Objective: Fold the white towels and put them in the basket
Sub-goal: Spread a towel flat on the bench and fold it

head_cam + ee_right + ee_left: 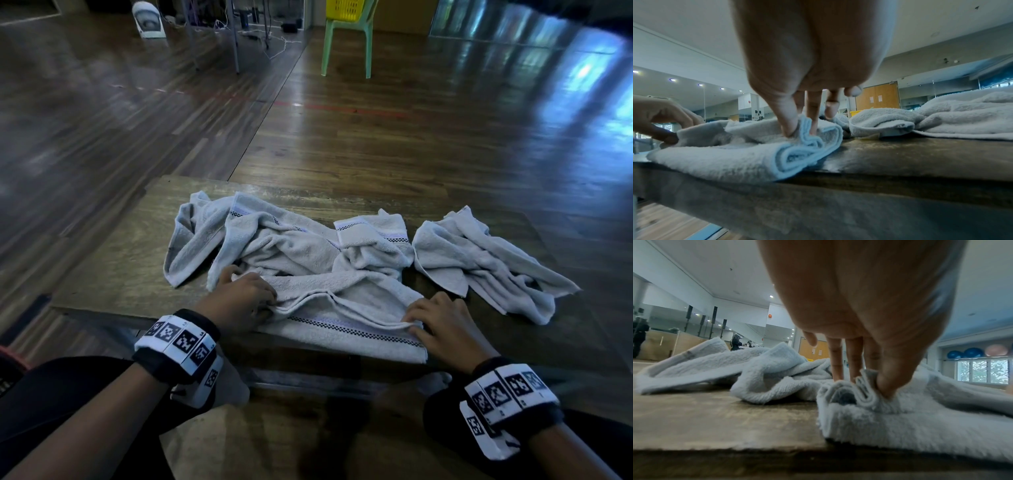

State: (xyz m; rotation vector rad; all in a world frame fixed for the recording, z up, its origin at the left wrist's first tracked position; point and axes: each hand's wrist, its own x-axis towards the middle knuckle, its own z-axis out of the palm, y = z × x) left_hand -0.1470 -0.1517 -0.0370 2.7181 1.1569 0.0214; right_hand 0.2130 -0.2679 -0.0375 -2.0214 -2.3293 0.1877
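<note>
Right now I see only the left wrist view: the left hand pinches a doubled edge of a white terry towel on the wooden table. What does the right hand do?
Observer: The right hand pinches the same white terry towel at its other end, thumb and fingers on the doubled edge.
Operator: Which towels are not folded yet?
Observer: A tangled heap of white towels lies behind it; I cannot count them. One crumpled white towel lies apart at the right.
Operator: Where is the basket?
Observer: A yellow plastic basket sits on a pale green plastic chair, on the floor beyond the wooden table. Only its lower part shows.
</note>
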